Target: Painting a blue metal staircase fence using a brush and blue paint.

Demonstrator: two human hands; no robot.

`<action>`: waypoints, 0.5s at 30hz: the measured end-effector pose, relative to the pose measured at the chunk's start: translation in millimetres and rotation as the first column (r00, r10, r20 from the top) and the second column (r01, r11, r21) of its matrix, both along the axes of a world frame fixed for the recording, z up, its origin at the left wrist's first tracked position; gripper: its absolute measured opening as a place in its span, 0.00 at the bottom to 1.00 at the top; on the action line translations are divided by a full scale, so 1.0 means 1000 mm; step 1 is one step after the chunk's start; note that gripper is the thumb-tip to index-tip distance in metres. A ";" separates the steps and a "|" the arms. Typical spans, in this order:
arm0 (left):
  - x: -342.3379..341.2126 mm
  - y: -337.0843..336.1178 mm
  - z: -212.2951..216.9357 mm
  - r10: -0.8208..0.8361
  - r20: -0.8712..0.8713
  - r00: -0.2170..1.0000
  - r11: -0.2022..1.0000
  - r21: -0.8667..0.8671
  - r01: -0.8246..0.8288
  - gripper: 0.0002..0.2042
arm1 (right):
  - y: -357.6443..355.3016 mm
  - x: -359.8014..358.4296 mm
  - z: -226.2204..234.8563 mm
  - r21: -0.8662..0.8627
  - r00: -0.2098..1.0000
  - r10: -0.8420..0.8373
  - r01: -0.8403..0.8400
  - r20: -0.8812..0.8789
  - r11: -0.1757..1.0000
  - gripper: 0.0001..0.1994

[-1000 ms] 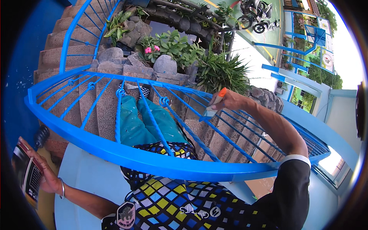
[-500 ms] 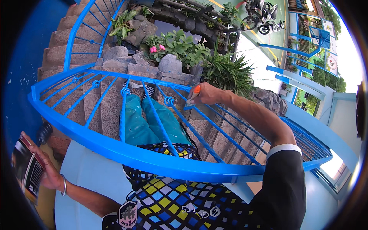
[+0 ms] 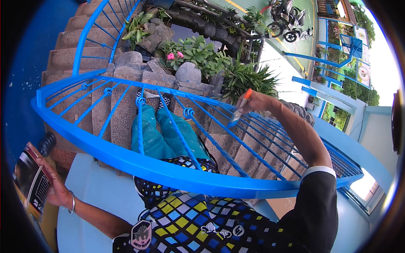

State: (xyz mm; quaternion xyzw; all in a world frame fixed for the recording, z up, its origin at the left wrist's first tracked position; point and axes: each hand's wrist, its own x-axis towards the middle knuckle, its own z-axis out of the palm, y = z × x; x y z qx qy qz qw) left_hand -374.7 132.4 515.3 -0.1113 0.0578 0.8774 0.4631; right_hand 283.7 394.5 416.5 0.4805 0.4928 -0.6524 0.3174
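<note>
My right hand (image 3: 256,102) is closed round a paintbrush (image 3: 237,115) with an orange handle and bristles covered in blue. The bristles hang close to the thin twisted bars of a blue metal railing (image 3: 168,179); whether they touch a bar I cannot tell. Off to the far left, my left hand (image 3: 57,189) grips a dark red and black labelled container (image 3: 36,177), which looks like a paint can. Its inside is hidden from this view. The railing curves across in front of my body, its broad top rail shiny blue.
Stone-patterned steps (image 3: 69,57) run beyond the railing, with another blue railing (image 3: 82,46) beside them. Rocks (image 3: 187,72) and leafy plants (image 3: 194,48) border the stairs. A dark blue wall (image 3: 25,97) rises at left. Motorcycles (image 3: 287,21) stand in the yard.
My right hand has moved right along the railing with the paintbrush, whose bristles now show more plainly. My left hand still grips the container in nearly the same place.
</note>
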 end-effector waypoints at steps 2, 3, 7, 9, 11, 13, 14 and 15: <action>0.001 0.007 -0.011 -0.024 0.016 1.000 1.000 0.019 0.024 0.41 | -0.005 -0.011 -0.013 0.100 0.987 -0.145 0.151 -0.068 0.983 0.15; 0.000 0.010 -0.010 -0.034 0.021 0.999 0.999 0.024 0.034 0.41 | -0.009 -0.016 -0.025 0.061 0.964 -0.252 0.258 -0.083 0.964 0.15; -0.007 0.008 -0.005 -0.005 0.047 0.999 1.000 0.026 0.004 0.42 | -0.029 -0.009 -0.092 0.067 0.966 -0.255 0.257 -0.029 0.964 0.13; -0.006 0.013 -0.004 0.025 0.068 0.997 0.999 0.033 -0.027 0.42 | -0.050 0.026 -0.126 0.225 0.854 0.018 0.116 -0.521 0.967 0.12; -0.013 0.009 0.002 -0.024 0.034 0.999 1.000 0.019 0.023 0.42 | -0.053 0.013 -0.097 -0.013 0.950 -0.260 0.262 -0.174 0.965 0.11; -0.015 0.016 0.002 -0.088 0.015 0.996 0.996 0.016 0.087 0.43 | -0.056 0.031 -0.072 -0.131 0.797 -0.590 0.604 0.129 0.786 0.12; -0.015 0.019 0.001 -0.096 -0.018 0.995 0.995 0.019 0.096 0.42 | -0.054 0.040 -0.060 -0.091 0.768 -0.607 0.632 0.204 0.770 0.15; -0.014 0.023 0.000 -0.107 -0.046 0.993 0.994 0.022 0.108 0.41 | -0.055 0.050 -0.046 -0.083 0.756 -0.622 0.646 0.206 0.758 0.15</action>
